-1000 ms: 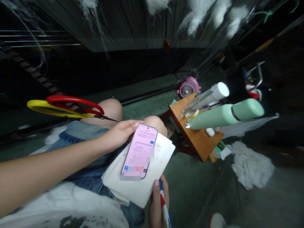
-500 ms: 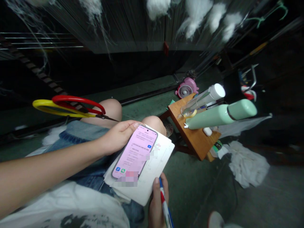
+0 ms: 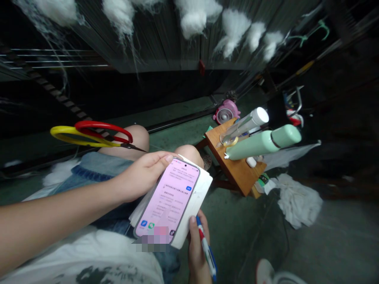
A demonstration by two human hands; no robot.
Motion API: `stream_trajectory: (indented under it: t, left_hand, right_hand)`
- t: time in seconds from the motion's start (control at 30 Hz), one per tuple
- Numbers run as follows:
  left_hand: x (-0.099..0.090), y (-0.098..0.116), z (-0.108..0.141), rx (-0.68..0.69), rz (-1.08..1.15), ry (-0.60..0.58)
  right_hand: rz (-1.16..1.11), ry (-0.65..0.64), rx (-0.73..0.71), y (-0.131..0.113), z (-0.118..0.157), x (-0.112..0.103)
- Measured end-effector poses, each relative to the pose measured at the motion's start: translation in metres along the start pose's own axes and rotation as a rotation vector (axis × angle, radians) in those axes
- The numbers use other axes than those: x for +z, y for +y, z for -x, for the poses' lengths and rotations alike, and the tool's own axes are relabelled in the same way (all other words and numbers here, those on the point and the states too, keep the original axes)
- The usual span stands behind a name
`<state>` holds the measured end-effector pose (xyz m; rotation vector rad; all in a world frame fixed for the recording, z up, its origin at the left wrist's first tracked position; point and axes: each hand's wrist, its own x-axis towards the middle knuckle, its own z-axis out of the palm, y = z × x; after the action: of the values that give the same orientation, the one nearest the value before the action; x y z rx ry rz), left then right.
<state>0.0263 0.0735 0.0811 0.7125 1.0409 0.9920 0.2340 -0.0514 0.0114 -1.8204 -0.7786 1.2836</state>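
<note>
My left hand [image 3: 149,171] is closed at the upper left edge of a smartphone [image 3: 168,197], its thumb near the top corner. The lit screen is pink with lines of text, and the lower end is blurred out. Under the phone lies a white notebook [image 3: 189,215] above my lap. Scissors [image 3: 118,142] with one red and one yellow handle loop stick out beyond my left hand; their blade tips vanish behind it, so I cannot tell whether it grips them. My right hand [image 3: 198,244] holds a blue, white and red pen [image 3: 207,248] and touches the notebook's lower right edge.
A wooden stool [image 3: 214,138] at right bears a green flask [image 3: 251,146], a clear bottle [image 3: 241,128] and a small white case [image 3: 251,161]. Behind it stands a pink fan [image 3: 226,112]. White cloth [image 3: 297,201] lies on the floor. White fibre tufts [image 3: 192,19] hang overhead.
The phone has come nearer to me and slid down over the notebook, covering more of it. My view has turned slightly, so the stool and its bottles sit further left.
</note>
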Motion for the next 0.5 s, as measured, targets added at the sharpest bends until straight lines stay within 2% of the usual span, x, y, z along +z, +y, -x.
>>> stream_trajectory:
  t: [0.1,0.2,0.27,0.33,0.5]
  left_hand:
    - [0.002,0.004,0.006,-0.004,0.000,-0.025]
    - [0.002,0.007,0.010,0.001,0.001,-0.035]
    - [0.002,0.008,0.013,-0.005,0.011,-0.045]
    - [0.001,0.010,0.016,-0.005,0.016,-0.057]
    - [-0.001,0.014,0.025,0.008,0.029,-0.072]
  right_hand:
    - [-0.025,-0.049,0.081,-0.006,0.002,0.000]
    - [-0.026,-0.068,0.021,-0.011,0.005,0.002]
    - [-0.033,-0.028,-0.009,-0.014,0.007,0.005]
    - [-0.058,0.012,-0.011,-0.016,0.009,0.008]
    - [-0.112,0.009,-0.015,-0.017,0.010,0.012]
